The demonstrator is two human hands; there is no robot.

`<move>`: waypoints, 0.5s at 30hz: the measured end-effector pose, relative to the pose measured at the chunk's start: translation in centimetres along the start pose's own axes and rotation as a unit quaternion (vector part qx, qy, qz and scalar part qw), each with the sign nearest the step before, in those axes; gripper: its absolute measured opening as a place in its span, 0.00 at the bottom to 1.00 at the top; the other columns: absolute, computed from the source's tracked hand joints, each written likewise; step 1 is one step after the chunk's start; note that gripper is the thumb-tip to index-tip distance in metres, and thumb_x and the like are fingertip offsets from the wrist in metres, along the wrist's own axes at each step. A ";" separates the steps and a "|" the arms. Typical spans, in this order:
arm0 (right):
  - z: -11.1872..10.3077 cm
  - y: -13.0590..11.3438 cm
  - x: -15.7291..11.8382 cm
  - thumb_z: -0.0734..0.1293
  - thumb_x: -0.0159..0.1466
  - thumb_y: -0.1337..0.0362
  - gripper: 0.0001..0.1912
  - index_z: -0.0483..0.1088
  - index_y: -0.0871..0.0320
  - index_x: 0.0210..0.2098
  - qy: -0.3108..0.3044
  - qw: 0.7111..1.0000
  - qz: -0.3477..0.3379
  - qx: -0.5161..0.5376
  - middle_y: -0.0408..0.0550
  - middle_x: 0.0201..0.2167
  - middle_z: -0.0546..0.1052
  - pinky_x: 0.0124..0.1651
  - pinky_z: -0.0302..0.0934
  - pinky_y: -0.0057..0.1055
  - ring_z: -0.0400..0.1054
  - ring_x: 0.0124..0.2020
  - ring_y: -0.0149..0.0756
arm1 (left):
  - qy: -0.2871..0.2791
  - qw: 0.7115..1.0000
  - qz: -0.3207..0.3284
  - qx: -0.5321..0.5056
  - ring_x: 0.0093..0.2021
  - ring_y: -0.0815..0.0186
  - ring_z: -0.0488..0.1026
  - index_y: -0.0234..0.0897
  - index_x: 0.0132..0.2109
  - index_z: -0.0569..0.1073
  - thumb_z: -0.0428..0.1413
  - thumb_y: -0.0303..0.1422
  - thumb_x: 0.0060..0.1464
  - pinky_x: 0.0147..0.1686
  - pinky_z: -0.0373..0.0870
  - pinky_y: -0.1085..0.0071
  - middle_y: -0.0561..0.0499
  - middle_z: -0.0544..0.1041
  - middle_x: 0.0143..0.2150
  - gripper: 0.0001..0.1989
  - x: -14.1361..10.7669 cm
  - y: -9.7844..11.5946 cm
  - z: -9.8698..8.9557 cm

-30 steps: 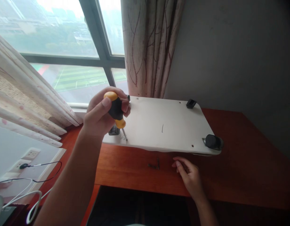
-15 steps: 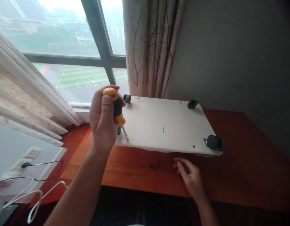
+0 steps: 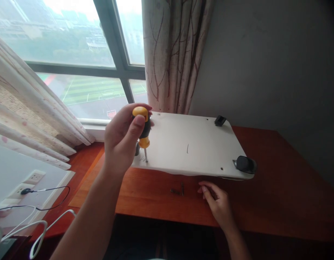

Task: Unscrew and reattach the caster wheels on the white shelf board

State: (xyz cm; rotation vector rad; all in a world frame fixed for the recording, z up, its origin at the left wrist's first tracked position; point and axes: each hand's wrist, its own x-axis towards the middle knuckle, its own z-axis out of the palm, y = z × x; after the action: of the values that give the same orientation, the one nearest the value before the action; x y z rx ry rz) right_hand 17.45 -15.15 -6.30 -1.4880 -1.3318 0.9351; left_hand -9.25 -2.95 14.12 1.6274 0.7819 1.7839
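My left hand (image 3: 119, 141) is wrapped round the handle of a yellow and black screwdriver (image 3: 144, 133). The screwdriver stands almost upright, its tip on a screw head (image 3: 146, 161) near the front left corner of a white board (image 3: 183, 137). My right hand (image 3: 217, 200) rests by the board's front edge, fingers loosely bent and a little apart, with nothing visible in them. Left of it, several small dark metal screws (image 3: 182, 189) lie on the reddish wooden table (image 3: 145, 191).
Black casters (image 3: 245, 164) sit at the board's right corners, and another is partly hidden behind my left hand. Small holes (image 3: 221, 168) show in the board. Behind it are a curtain (image 3: 172, 54) and a window (image 3: 96, 86). Cables (image 3: 42, 227) hang at the lower left.
My left hand has tipped the screwdriver from a lean to nearly upright, its handle moving right while the tip stays at the same spot. My right hand has barely moved.
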 end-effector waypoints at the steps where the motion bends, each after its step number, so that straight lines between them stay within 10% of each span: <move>1: 0.0 0.0 0.0 0.66 0.67 0.52 0.16 0.77 0.57 0.44 -0.001 1.000 0.001 0.000 0.49 0.33 0.79 0.37 0.68 0.30 0.73 0.31 0.36 | -0.003 1.000 0.003 0.007 0.38 0.63 0.77 0.38 0.44 0.77 0.63 0.40 0.59 0.35 0.75 0.66 0.45 0.76 0.44 0.12 0.0 0.2 0.0; 8: 0.1 0.2 0.0 0.66 0.67 0.52 0.16 0.77 0.58 0.44 -0.001 1.000 0.003 0.002 0.50 0.33 0.79 0.37 0.68 0.31 0.73 0.32 0.36 | -0.043 0.996 -0.056 -0.055 0.22 0.70 0.70 0.41 0.47 0.70 0.65 0.39 0.57 0.21 0.68 0.72 0.49 0.78 0.37 0.15 0.8 -0.4 0.0; 15: 0.1 0.4 0.0 0.65 0.68 0.52 0.17 0.77 0.58 0.45 0.000 1.000 0.006 -0.003 0.50 0.33 0.80 0.35 0.67 0.30 0.72 0.31 0.35 | -0.070 0.995 -0.031 -0.066 0.37 0.64 0.74 0.36 0.50 0.78 0.56 0.44 0.65 0.34 0.73 0.68 0.44 0.77 0.41 0.17 0.4 0.2 -0.2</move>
State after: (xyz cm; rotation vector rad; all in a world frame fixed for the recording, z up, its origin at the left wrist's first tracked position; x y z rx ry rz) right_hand 17.50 -15.15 -6.71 -1.5024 -1.3279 0.9386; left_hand -9.53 -2.80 14.56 1.6038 0.6306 1.6228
